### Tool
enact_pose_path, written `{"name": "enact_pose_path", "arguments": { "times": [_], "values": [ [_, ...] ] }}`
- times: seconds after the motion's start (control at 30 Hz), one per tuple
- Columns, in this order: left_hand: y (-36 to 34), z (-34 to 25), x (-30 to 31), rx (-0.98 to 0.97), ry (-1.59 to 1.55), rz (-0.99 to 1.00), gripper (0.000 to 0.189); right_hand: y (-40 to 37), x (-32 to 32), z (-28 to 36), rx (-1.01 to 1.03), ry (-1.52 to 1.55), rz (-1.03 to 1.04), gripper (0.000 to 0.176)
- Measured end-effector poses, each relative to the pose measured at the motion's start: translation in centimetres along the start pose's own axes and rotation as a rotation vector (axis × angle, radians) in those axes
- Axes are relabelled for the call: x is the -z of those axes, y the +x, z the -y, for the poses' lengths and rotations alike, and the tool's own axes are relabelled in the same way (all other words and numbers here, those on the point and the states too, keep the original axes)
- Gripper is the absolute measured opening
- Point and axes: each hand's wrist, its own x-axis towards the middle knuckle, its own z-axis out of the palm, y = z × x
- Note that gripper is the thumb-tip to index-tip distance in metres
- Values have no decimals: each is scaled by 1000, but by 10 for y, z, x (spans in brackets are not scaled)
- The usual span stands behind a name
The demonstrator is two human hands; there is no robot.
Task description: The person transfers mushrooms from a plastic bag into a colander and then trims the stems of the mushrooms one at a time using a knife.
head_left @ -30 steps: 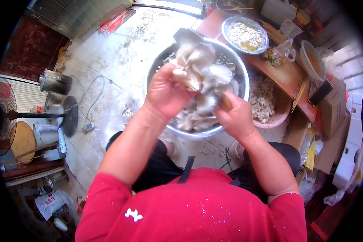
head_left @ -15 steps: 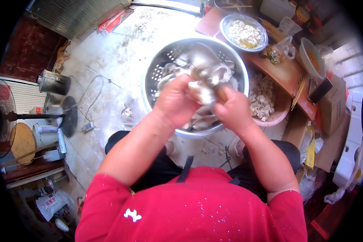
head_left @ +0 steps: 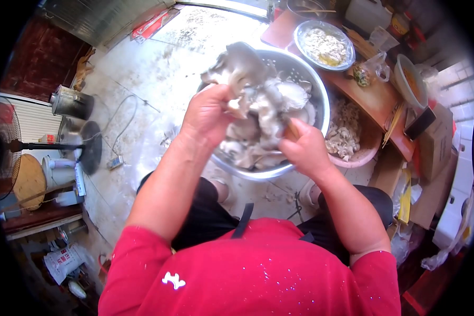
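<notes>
My left hand (head_left: 209, 113) is closed around the base of a large cluster of oyster mushrooms (head_left: 239, 68), holding it over the left side of a perforated metal colander (head_left: 317, 87). Inside the colander lie more grey-white oyster mushrooms (head_left: 292, 97). At the colander's right side, my right hand (head_left: 306, 145) is also closed, with the fingers pinched near the mushrooms. Something small and brownish shows at its fingertips, too blurred to name. A pink basin (head_left: 366, 155) stands right of the colander and holds torn mushroom pieces (head_left: 345, 139).
Low wooden boards (head_left: 371, 97) at the right bear a plastic-lined bowl (head_left: 324, 45) of pale food, a second bowl (head_left: 411, 81), and a phone-like dark slab (head_left: 420, 122). A floor fan (head_left: 8, 147) and a metal canister (head_left: 71, 101) stand at the left. A cable (head_left: 134, 108) crosses the tiled floor.
My hands have moved apart, the left going left and slightly up. The large mushroom cluster now shows spread above the colander's left rim, where both hands earlier met over a pale, blurred piece.
</notes>
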Motion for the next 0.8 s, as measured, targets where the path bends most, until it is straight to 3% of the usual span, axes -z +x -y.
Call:
{"name": "enact_pose_path", "arguments": {
  "times": [0.43,0.53,0.7,0.8],
  "values": [
    [-5,-9,-11,-72,128,62,27,-2,15,6,-120,83,158,16],
    [-14,-7,-22,-76,278,36,31,-2,15,6,-138,96,168,16],
    [-20,5,-33,56,403,42,36,-1,16,14,-166,59,160,17],
    [-19,4,-34,25,240,18,29,0,15,13,-170,93,164,18]
  ]
}}
